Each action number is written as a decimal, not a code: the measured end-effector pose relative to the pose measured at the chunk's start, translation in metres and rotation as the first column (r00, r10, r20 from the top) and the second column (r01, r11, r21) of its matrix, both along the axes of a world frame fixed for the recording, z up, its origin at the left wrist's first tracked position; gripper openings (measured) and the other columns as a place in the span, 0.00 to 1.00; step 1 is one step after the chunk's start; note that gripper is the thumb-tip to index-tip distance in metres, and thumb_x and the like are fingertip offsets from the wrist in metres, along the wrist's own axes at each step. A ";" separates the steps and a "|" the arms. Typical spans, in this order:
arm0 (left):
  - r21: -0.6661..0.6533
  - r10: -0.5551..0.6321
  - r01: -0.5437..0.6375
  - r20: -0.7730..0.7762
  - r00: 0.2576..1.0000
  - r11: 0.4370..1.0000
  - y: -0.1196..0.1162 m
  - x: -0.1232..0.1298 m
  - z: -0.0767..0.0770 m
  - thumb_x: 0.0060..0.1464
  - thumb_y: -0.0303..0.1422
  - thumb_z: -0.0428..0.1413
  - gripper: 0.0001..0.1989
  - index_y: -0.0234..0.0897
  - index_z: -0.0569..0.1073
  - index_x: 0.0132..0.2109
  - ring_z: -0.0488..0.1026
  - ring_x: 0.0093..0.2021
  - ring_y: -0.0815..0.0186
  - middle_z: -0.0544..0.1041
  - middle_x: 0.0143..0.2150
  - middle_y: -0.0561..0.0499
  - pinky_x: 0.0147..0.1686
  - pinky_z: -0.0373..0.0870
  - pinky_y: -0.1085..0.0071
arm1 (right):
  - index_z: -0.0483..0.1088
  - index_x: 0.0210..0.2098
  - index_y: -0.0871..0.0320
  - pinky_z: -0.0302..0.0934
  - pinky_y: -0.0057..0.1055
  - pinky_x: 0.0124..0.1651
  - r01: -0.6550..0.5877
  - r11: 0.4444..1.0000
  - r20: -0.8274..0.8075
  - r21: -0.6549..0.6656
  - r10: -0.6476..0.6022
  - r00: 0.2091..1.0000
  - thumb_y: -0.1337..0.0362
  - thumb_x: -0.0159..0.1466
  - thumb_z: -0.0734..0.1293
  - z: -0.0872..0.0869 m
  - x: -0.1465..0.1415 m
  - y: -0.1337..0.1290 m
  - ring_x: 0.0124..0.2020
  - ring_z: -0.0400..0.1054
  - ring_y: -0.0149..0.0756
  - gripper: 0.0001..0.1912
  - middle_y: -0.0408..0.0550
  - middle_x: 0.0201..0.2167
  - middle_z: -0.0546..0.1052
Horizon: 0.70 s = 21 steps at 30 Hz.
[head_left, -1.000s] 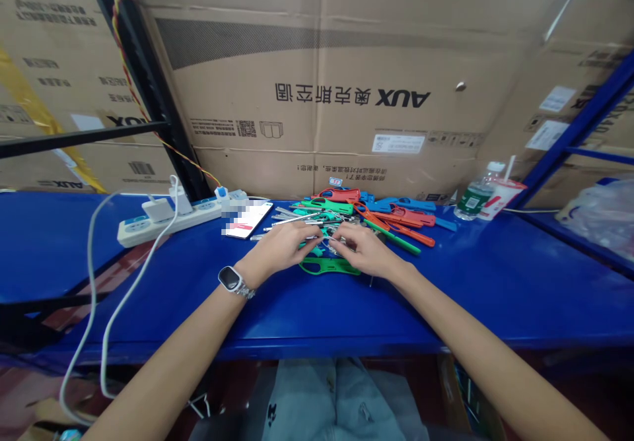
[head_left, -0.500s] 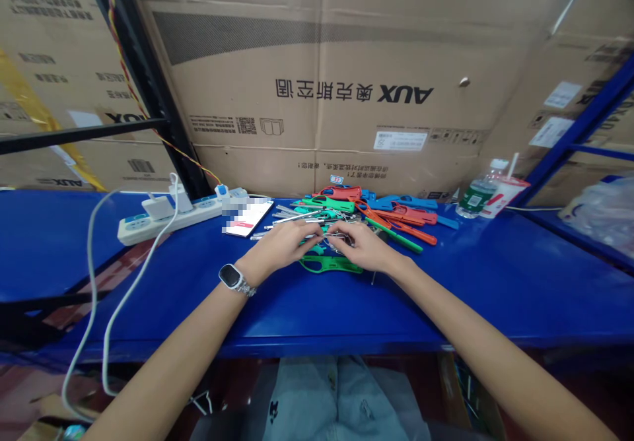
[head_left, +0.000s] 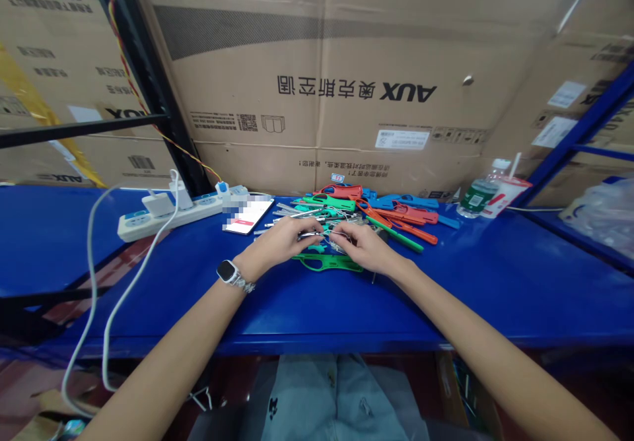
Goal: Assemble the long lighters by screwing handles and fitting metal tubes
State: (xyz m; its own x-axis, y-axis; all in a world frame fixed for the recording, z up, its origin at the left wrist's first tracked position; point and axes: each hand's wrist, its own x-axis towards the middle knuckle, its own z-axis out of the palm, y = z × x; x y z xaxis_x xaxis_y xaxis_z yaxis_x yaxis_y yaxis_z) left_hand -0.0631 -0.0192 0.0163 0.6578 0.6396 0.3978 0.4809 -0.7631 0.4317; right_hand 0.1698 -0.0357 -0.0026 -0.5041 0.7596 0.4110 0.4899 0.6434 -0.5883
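My left hand (head_left: 282, 239), with a watch on its wrist, is closed, thumb and fingertips pinched together over a pile of parts. Facing it, my right hand (head_left: 366, 244) is closed in a pinch as well. A thin wire (head_left: 327, 233) runs between the two sets of fingertips; its ends are hidden. Beneath my fingers lie small metal and teal parts, too small to name. A green plastic lighter-like casing (head_left: 329, 263) lies just in front of the hands. Metal rods (head_left: 303, 214) lie behind my left hand.
Red casings (head_left: 416, 215), blue casings (head_left: 416, 201) and a green stick-like part (head_left: 401, 237) lie behind and right of my hands. A phone (head_left: 249, 214) and a power strip (head_left: 191, 214) are on the left. A bottle (head_left: 478, 193) and a cup (head_left: 508, 197) stand right, before a large cardboard box (head_left: 347, 45).
My fingertips have drawn slightly apart, leaving more of the thin wire showing between them. My left hand has shifted a little to the left. The pile looks much the same.
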 end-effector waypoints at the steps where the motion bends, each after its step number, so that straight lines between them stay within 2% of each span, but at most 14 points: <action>1: 0.004 0.002 -0.002 -0.003 1.000 1.000 0.000 0.000 0.000 0.65 0.37 0.54 0.08 0.38 0.74 0.46 0.73 0.31 0.66 0.80 0.35 0.51 0.33 0.64 0.70 | 0.71 0.40 0.57 0.51 0.28 0.30 0.013 1.000 -0.013 -0.005 -0.013 1.000 0.53 0.71 0.61 0.000 0.000 0.000 0.25 0.58 0.31 0.14 0.40 0.24 0.67; 3: 0.012 0.002 -0.002 0.007 1.000 1.000 0.000 0.002 -0.002 0.65 0.36 0.54 0.08 0.39 0.73 0.47 0.71 0.28 0.68 0.78 0.32 0.53 0.30 0.63 0.71 | 0.72 0.41 0.57 0.51 0.28 0.30 0.023 1.000 -0.027 0.003 -0.023 0.999 0.52 0.71 0.62 0.000 -0.001 -0.001 0.25 0.57 0.30 0.15 0.40 0.24 0.67; 5: 0.012 -0.006 0.006 0.031 1.000 1.000 -0.001 0.003 -0.002 0.64 0.36 0.55 0.08 0.39 0.72 0.48 0.69 0.27 0.69 0.77 0.30 0.54 0.29 0.62 0.72 | 0.73 0.37 0.58 0.52 0.27 0.31 0.018 0.999 -0.033 0.028 -0.017 0.999 0.54 0.71 0.62 0.002 -0.001 -0.002 0.25 0.58 0.30 0.16 0.41 0.25 0.69; 8: 0.007 -0.026 0.026 0.044 0.999 1.000 -0.003 0.004 -0.002 0.65 0.36 0.54 0.07 0.39 0.71 0.46 0.70 0.29 0.69 0.77 0.32 0.54 0.31 0.62 0.72 | 0.73 0.35 0.59 0.52 0.27 0.32 0.015 0.999 -0.040 0.045 -0.014 0.999 0.55 0.72 0.61 0.005 -0.001 -0.004 0.26 0.60 0.30 0.17 0.42 0.25 0.70; 16: 0.134 0.036 -0.021 -0.108 0.993 0.991 -0.006 0.006 0.000 0.68 0.39 0.52 0.10 0.39 0.70 0.41 0.67 0.25 0.68 0.72 0.27 0.56 0.29 0.58 0.71 | 0.74 0.35 0.59 0.52 0.27 0.31 0.018 0.998 -0.012 0.066 -0.017 1.000 0.56 0.72 0.61 -0.001 -0.002 -0.003 0.25 0.60 0.30 0.16 0.41 0.24 0.70; 21: 0.087 0.035 -0.029 -0.076 0.997 0.996 -0.005 0.008 -0.002 0.66 0.37 0.54 0.08 0.39 0.71 0.46 0.72 0.30 0.66 0.77 0.34 0.52 0.32 0.62 0.71 | 0.74 0.35 0.58 0.51 0.27 0.30 0.037 0.997 -0.010 0.073 -0.037 0.999 0.56 0.72 0.61 -0.001 -0.001 -0.003 0.24 0.59 0.30 0.16 0.41 0.23 0.69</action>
State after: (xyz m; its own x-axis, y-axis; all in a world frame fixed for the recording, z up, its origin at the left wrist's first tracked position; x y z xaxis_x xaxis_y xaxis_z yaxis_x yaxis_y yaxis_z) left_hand -0.0554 -0.0246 0.0147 0.6685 0.6266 0.4007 0.5349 -0.7794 0.3263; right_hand 0.1684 -0.0386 -0.0036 -0.4727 0.7455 0.4699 0.5094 0.6663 -0.5446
